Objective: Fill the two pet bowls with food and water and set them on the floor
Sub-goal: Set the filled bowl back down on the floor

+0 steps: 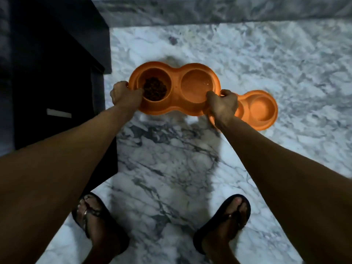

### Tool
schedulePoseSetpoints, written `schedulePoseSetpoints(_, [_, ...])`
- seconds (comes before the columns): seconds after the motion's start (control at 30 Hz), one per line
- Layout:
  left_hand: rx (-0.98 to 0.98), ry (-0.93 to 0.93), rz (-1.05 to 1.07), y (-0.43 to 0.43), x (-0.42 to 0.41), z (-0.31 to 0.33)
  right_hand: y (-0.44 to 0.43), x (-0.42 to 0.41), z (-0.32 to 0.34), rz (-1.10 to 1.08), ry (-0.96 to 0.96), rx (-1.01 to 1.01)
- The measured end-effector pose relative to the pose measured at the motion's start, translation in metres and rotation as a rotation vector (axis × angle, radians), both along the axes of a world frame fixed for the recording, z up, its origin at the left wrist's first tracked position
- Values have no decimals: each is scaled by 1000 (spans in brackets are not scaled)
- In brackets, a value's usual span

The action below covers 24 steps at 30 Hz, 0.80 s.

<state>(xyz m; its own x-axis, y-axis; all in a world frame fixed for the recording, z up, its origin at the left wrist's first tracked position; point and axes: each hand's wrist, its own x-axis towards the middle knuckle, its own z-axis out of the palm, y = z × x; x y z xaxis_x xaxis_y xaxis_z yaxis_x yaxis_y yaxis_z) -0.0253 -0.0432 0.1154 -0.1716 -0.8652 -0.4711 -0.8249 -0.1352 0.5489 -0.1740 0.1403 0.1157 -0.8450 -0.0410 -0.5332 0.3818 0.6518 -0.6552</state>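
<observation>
I hold an orange double pet bowl (174, 109) level above the marble floor. Its left cup holds brown kibble (154, 89); its right cup (196, 82) looks filled with clear water. My left hand (123, 95) grips the left rim, thumb over the edge beside the kibble. My right hand (222, 105) grips the right rim. A second orange double bowl (260, 111) lies on the floor just right of it, partly hidden behind my right hand; its visible cup looks empty.
A dark cabinet (57, 73) with a pale handle (59, 113) stands at the left. White and grey marble floor (266, 63) spreads ahead and to the right. My feet in black sandals (222, 221) stand at the bottom. A grey skirting runs along the top.
</observation>
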Motion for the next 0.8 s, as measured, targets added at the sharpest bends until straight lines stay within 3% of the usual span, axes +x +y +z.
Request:
schedulePoseSetpoints(0.3, [32, -25, 60, -12, 18, -100, -19, 10, -97, 119, 4, 41])
schedulePoseSetpoints(0.8, [32, -127, 65, -6, 20, -118, -22, 15, -138, 164, -11, 149])
